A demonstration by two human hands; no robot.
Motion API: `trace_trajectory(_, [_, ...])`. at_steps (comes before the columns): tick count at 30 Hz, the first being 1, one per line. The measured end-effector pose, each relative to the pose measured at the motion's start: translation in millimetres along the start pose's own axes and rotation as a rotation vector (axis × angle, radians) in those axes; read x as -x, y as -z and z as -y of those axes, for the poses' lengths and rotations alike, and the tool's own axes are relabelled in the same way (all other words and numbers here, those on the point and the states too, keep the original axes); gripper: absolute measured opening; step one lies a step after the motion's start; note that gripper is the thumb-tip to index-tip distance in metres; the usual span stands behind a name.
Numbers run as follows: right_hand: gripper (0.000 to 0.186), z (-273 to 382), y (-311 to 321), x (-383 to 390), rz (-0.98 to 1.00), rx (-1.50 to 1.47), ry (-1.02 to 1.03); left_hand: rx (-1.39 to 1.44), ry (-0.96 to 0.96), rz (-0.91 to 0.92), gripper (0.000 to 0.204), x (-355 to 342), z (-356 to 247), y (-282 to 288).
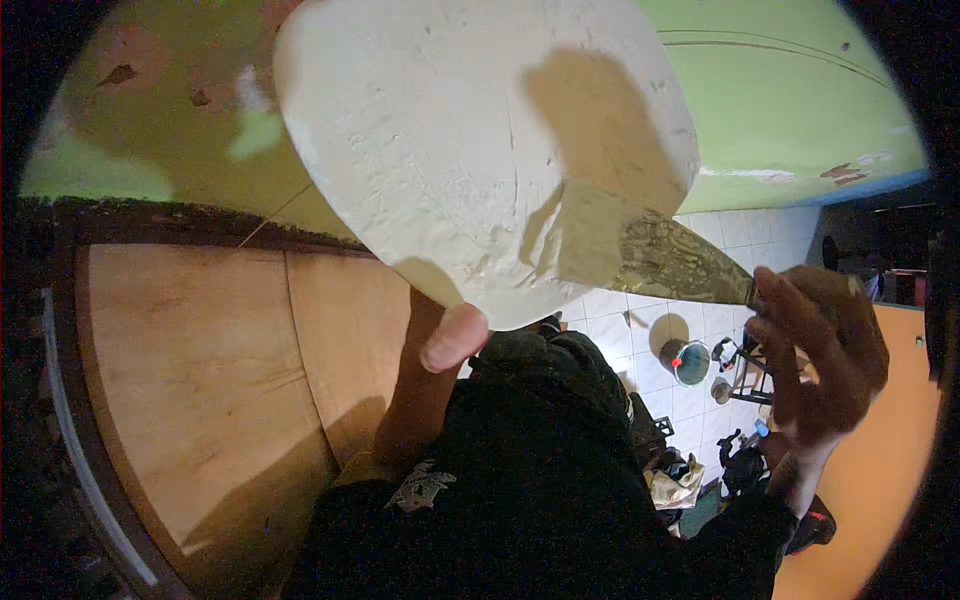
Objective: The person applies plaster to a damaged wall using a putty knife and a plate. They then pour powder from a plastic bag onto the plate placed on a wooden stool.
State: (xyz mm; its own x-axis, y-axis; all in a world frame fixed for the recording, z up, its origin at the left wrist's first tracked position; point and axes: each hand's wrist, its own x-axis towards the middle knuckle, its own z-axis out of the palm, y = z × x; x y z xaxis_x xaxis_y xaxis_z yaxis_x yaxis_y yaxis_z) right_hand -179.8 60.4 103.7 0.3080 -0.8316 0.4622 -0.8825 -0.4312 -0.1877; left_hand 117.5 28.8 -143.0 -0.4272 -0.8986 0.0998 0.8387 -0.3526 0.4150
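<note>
A large rounded white board (420,150), its face coated with smeared white putty, fills the upper middle. My left hand (455,338) grips its near edge, thumb on top; the other fingers are hidden beneath. My right hand (815,350) pinches the narrow end of a putty knife (685,258) between thumb and fingers. The knife's wide end lies over the right part of the board, with pale putty on it and dried smears along its blade. Shadows of the hand and the knife fall across the coated face.
A green wall (790,110) with peeling patches runs behind the board. Left is a brown-framed wooden panel (200,380); right, an orange panel (865,470). Below, on white tiles (610,330), stand a bucket (688,363) and a dark stool (752,375), near piled cloth and bags (677,485).
</note>
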Motion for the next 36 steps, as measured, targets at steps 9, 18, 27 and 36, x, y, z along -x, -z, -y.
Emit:
trace_trajectory(9, [0.044,26.1,1.1,14.1,-0.024,0.011,-0.071,-0.534,0.052,0.252,0.018,-58.5,-3.5,-64.6])
trace_trajectory(18, [0.044,46.7,28.0,9.3,0.219,-0.096,0.000,-0.384,-0.138,0.150,0.051,-57.6,5.3,-88.1])
trace_trajectory(27, [0.040,54.1,2.5,6.2,0.088,-0.024,0.131,-0.277,-0.157,0.233,0.060,-53.0,20.9,-75.2])
trace_trajectory(36, [0.032,39.0,-41.9,2.4,-0.276,0.049,0.182,-0.008,-0.016,0.224,0.066,-33.0,49.3,-28.0])
